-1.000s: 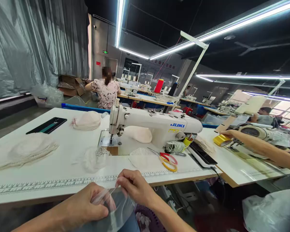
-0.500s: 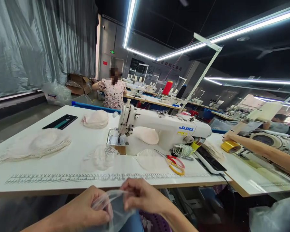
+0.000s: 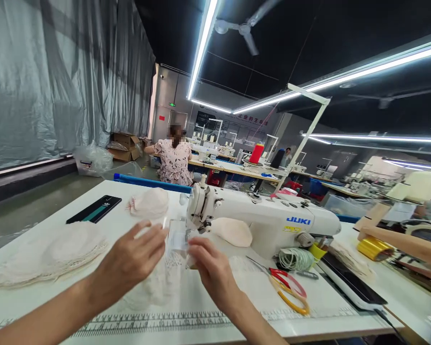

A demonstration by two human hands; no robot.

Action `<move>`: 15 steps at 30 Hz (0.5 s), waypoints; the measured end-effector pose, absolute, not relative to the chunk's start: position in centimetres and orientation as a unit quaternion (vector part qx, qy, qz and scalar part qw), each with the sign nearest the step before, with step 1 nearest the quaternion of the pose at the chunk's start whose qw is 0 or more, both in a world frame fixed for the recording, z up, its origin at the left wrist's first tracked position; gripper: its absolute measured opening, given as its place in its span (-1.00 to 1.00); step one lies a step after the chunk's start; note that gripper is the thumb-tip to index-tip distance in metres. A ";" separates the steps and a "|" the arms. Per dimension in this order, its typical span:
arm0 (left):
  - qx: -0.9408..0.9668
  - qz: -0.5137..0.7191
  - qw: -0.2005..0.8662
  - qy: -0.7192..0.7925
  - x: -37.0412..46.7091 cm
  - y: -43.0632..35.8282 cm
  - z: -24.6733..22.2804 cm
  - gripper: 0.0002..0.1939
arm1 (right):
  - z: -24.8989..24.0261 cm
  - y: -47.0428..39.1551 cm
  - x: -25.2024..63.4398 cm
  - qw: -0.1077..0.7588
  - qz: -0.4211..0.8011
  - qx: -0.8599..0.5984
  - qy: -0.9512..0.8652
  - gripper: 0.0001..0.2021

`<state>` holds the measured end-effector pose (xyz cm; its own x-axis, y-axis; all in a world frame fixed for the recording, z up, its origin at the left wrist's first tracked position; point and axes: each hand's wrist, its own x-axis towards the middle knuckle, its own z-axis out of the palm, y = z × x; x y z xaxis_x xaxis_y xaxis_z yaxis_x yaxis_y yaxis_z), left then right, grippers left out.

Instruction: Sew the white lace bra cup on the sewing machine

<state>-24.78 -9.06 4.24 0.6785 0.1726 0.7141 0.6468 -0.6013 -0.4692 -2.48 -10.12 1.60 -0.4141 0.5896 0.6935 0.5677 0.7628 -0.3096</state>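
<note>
Both hands are raised over the table in front of the sewing machine point(image 3: 258, 215). My left hand point(image 3: 136, 254) has its fingers curled and pointing right, left of the needle area. My right hand point(image 3: 211, 268) is pinched just below the needle, partly hiding it. A faint clear plastic film point(image 3: 175, 239) shows between the fingertips of both hands; its edges are hard to make out. Beneath them lies a pale lace-edged fabric piece point(image 3: 154, 290). Another pale piece point(image 3: 233, 232) rests under the machine arm.
Stacks of pale fabric point(image 3: 72, 249) and a smaller pile point(image 3: 151, 201) lie at left, near a black phone-like box point(image 3: 95, 209). Red-and-yellow scissors point(image 3: 289, 287), coiled cord point(image 3: 296, 258) and a black device point(image 3: 352, 278) lie right. A co-worker's arm point(image 3: 402, 242) reaches in. A printed ruler point(image 3: 158, 323) runs along the front.
Both hands have risen from below the table's front edge, with the clear film, to the needle area. The camera view has tilted up and moved closer to the table.
</note>
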 end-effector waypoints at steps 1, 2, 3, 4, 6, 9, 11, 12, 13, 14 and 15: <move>-0.841 -0.302 0.380 -0.240 -24.9 -9.0 2.0 -0.63 | 0.2 -9.6 -2.5 0.400 -0.005 -0.332 -0.854 -0.78; -0.839 -0.303 0.379 -0.246 -24.9 -9.0 -0.2 -0.56 | -1.1 -9.1 -2.6 0.386 -0.011 -0.326 -0.863 -0.80; -0.841 -0.296 0.372 -0.259 -25.0 -9.0 -2.3 -0.51 | -2.3 -8.7 -2.6 0.376 -0.011 -0.321 -0.869 -0.82; -0.842 -0.291 0.365 -0.270 -24.9 -9.1 -4.0 -0.49 | -3.3 -8.4 -2.6 0.368 -0.009 -0.318 -0.874 -0.84; -0.843 -0.282 0.350 -0.295 -24.9 -9.3 -6.3 -0.50 | -4.4 -8.2 -2.6 0.354 -0.010 -0.314 -0.881 -0.86; -0.847 -0.291 0.328 -0.302 -25.1 -9.7 -7.0 -0.50 | -4.1 -8.5 -2.4 0.351 -0.001 -0.308 -0.884 -0.85; -0.842 -0.312 0.323 -0.300 -25.2 -10.1 -6.5 -0.47 | -3.6 -8.7 -2.2 0.369 0.010 -0.291 -0.883 -0.79; -0.838 -0.321 0.322 -0.301 -25.3 -10.3 -6.2 -0.45 | -3.4 -8.8 -2.1 0.381 0.016 -0.280 -0.881 -0.76; -0.836 -0.325 0.320 -0.304 -25.2 -10.5 -6.0 -0.44 | -3.3 -8.9 -2.0 0.391 0.023 -0.270 -0.879 -0.73; -0.834 -0.329 0.318 -0.307 -25.2 -10.6 -5.9 -0.43 | -3.3 -8.9 -1.9 0.397 0.029 -0.262 -0.879 -0.72; -0.832 -0.339 0.314 -0.307 -25.0 -10.8 -6.0 -0.43 | -3.4 -8.9 -1.9 0.398 0.037 -0.258 -0.880 -0.72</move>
